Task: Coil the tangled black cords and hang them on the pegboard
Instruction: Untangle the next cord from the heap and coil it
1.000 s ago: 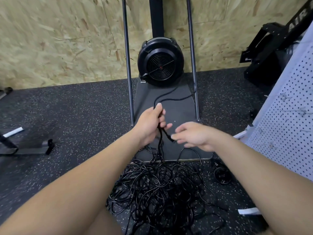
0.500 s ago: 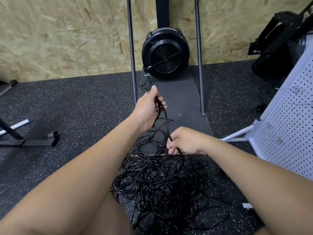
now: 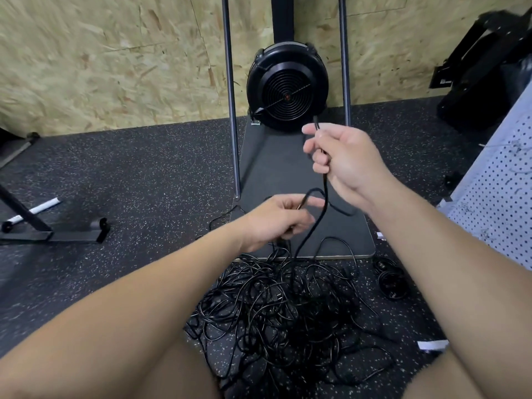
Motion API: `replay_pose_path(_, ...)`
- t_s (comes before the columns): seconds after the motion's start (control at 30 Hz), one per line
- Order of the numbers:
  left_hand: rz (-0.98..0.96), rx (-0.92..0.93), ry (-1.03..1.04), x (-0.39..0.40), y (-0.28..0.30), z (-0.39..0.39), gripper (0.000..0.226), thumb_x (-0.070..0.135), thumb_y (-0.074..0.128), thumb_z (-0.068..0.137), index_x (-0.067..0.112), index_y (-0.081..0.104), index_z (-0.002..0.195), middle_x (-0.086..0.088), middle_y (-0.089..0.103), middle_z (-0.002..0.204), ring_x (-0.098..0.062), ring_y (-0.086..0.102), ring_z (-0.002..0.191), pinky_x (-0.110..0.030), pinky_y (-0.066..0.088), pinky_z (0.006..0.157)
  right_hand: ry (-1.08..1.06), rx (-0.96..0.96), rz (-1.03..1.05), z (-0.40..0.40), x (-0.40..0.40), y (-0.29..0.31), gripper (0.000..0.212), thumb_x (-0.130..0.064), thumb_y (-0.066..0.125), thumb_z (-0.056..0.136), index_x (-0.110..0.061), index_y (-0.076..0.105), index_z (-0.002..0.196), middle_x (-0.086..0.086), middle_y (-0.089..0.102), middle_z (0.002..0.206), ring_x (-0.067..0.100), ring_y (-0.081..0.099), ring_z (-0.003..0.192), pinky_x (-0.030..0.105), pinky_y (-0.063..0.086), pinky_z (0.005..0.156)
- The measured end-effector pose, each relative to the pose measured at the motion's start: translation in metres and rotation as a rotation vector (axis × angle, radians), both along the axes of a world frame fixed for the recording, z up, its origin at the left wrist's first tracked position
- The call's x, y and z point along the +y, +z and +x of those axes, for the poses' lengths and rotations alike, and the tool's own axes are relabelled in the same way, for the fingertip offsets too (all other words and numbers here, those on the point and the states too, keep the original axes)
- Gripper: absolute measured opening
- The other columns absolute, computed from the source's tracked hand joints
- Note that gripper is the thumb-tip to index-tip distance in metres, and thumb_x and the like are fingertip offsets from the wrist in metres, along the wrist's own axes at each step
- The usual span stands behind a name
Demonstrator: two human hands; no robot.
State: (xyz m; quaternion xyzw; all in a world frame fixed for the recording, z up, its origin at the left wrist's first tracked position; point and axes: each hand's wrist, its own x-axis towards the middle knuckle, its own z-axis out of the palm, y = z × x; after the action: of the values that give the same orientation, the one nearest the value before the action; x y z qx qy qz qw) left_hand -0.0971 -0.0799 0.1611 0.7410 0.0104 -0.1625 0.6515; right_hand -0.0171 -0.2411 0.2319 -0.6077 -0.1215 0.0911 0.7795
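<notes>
Right hand [image 3: 345, 159] raised, fingers [image 3: 312, 145] curled round one black cord [image 3: 312, 226], gripping it near its free end; a short tip pokes up above the fist toward the fan [image 3: 286, 87]. Left hand [image 3: 276, 220] lower, fingers loosely bent, thumb and forefinger seeming to pinch a loop of the same cord; blur leaves that grip uncertain. From the right fist the cord hangs nearly straight down, long axis close to vertical, then bends into the tangled pile [image 3: 288, 306] on the speckled floor [image 3: 129, 174] between the knees. Likely light, limp, fairly smooth: it should slide through fingers but snag on neighbouring loops, so holding near the end and drawing hand over hand seems best. Pegboard [image 3: 495, 197] stands at right, nothing coiled on it where visible.
</notes>
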Motion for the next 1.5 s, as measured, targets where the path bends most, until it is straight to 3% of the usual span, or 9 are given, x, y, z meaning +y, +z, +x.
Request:
replay_pose_path(0.23,0.173,-0.157,0.049,-0.015,-0.001,-0.003,0.024,0.029,0.085,0.098,0.019,0.072,0.08,0.008,0.047,0.067,-0.011,0.035,0.059,-0.029,0.027,0.056,0.059,0.077,-0.008,-0.003,-0.009,-0.009,0.023,-0.01,0.054,0.114,0.001,0.069,0.127,0.014,0.076,0.096,0.018,0.066,0.075,0.029,0.057,0.071)
replay_pose_path(0.33,0.222,-0.176,0.111,-0.019,0.002,0.0,0.032,0.031,0.082,0.1,0.02,0.067,0.074,0.002,0.055,0.068,-0.015,0.042,0.06,-0.03,0.036,0.058,-0.005,-0.068,-0.393,-0.004,-0.017,-0.016,0.024,-0.032,0.063,0.111,-0.014,0.079,0.11,0.002,0.084,0.098,0.019,0.08,0.093,0.031,0.064,0.084)
replay_pose_path(0.53,0.077,-0.174,0.371,-0.003,0.02,0.012,0.026,0.027,0.075,0.105,0.01,0.071,0.084,0.001,0.066,0.072,-0.01,0.05,0.059,-0.02,0.04,0.056,-0.124,-0.33,-0.918,-0.011,-0.032,-0.027,0.023,-0.035,0.069,0.103,-0.023,0.075,0.084,-0.009,0.071,0.072,0.014,0.067,0.071,0.028,0.051,0.065)
replay_pose_path(0.63,-0.004,-0.169,0.412,0.005,0.028,0.014,0.03,0.029,0.073,0.106,0.013,0.068,0.081,0.005,0.063,0.07,-0.006,0.047,0.056,-0.017,0.035,0.052,0.144,-0.27,-1.069,-0.021,-0.026,-0.04,0.012,-0.038,0.074,0.099,-0.029,0.081,0.104,-0.01,0.08,0.09,0.012,0.077,0.078,0.033,0.062,0.078)
replay_pose_path(0.7,-0.037,-0.161,0.435,0.01,0.032,0.014,0.031,0.032,0.072,0.106,0.021,0.068,0.077,0.007,0.064,0.073,-0.006,0.046,0.056,-0.019,0.032,0.052,0.309,-0.25,-1.123,-0.028,-0.019,-0.056,0.042,-0.037,0.078,0.1,-0.025,0.071,0.139,-0.012,0.078,0.119,0.007,0.077,0.083,0.025,0.057,0.076)
replay_pose_path(0.83,-0.088,-0.143,0.453,0.02,0.035,0.014,0.022,0.034,0.073,0.105,0.023,0.072,0.086,0.004,0.066,0.083,-0.008,0.045,0.06,-0.02,0.028,0.049,0.5,-0.132,-1.029,-0.042,-0.006,-0.077,0.049,-0.021,0.063,0.111,-0.018,0.049,0.159,-0.004,0.059,0.154,0.014,0.078,0.097,0.026,0.064,0.075)
replay_pose_path(0.93,-0.114,-0.142,0.453,0.025,0.037,0.012,0.019,0.035,0.073,0.105,0.019,0.075,0.096,0.004,0.065,0.085,-0.008,0.045,0.06,-0.019,0.027,0.048,0.557,-0.036,-0.915,-0.046,0.001,-0.082,0.018,-0.02,0.057,0.113,-0.018,0.064,0.129,0.0,0.069,0.137,0.019,0.08,0.103,0.037,0.065,0.086)
replay_pose_path(1.27,-0.29,-0.136,0.491,0.054,0.04,0.012,0.017,0.032,0.071,0.107,0.016,0.072,0.101,0.004,0.065,0.086,-0.007,0.042,0.062,-0.016,0.025,0.045,0.582,0.079,-0.73,-0.058,0.027,-0.09,0.022,-0.024,0.061,0.113,-0.005,0.07,0.107,0.007,0.084,0.102,0.021,0.081,0.097,0.029,0.057,0.075)
replay_pose_path(1.5,0.021,-0.146,0.305,0.061,0.027,0.0,0.018,0.024,0.069,0.087,0.012,0.081,0.093,-0.002,0.058,0.079,-0.012,0.044,0.06,-0.03,0.028,0.057,0.221,-0.057,-0.417,-0.038,0.02,-0.027,0.025,-0.012,0.052,0.112,-0.008,0.077,0.112,0.007,0.075,0.082,0.017,0.064,0.071,0.029,0.05,0.06)
